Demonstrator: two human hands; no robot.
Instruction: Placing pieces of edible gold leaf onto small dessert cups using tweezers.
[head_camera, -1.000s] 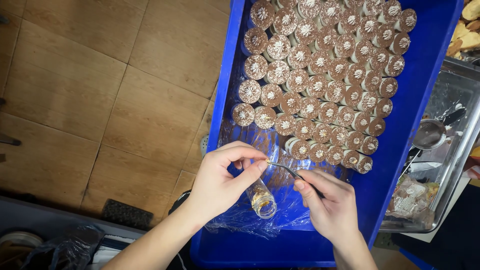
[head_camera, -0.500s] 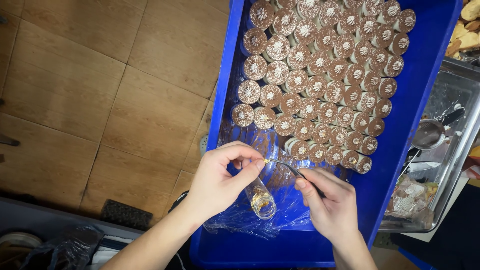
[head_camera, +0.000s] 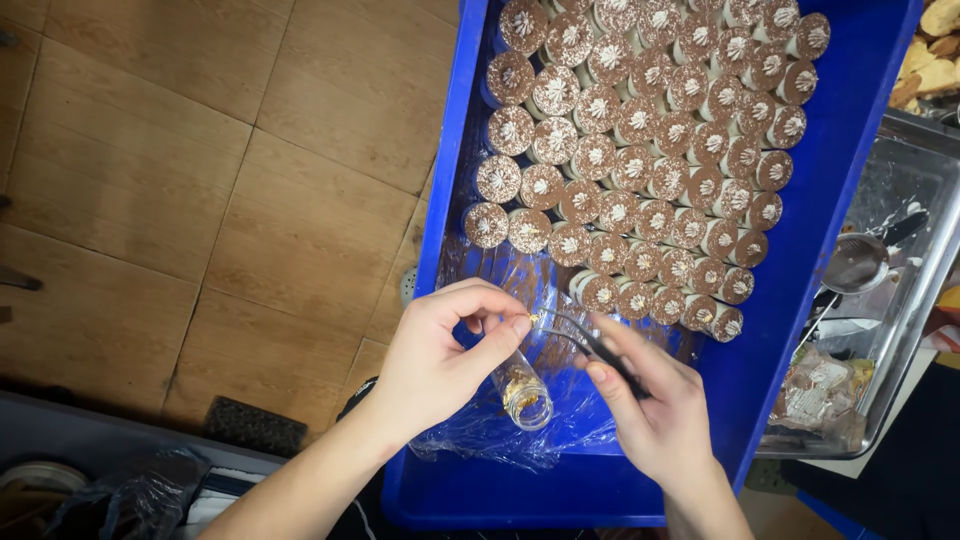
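Note:
My left hand (head_camera: 440, 360) holds a small clear glass jar (head_camera: 524, 394) with gold flakes inside, its mouth facing me. Dark tweezers (head_camera: 585, 342) are pinched in my right hand (head_camera: 655, 405), their tips meeting my left thumb and forefinger, where a tiny gold fleck shows. Both hands hover over the near end of a blue plastic crate (head_camera: 800, 290). The crate is packed with several rows of small round desserts (head_camera: 640, 160), cocoa-dusted with a white cream dot. Clear plastic film (head_camera: 500, 440) lines the crate's bottom under my hands.
A metal tray (head_camera: 900, 230) to the right holds a small sieve (head_camera: 855, 262), a utensil and a crumpled wrapper. Wood-look floor tiles (head_camera: 200, 200) lie left of the crate. A dark shelf edge with bags (head_camera: 130, 490) is at bottom left.
The tweezers' tips have come up from the jar's mouth to my left fingertips. My hands have barely shifted otherwise.

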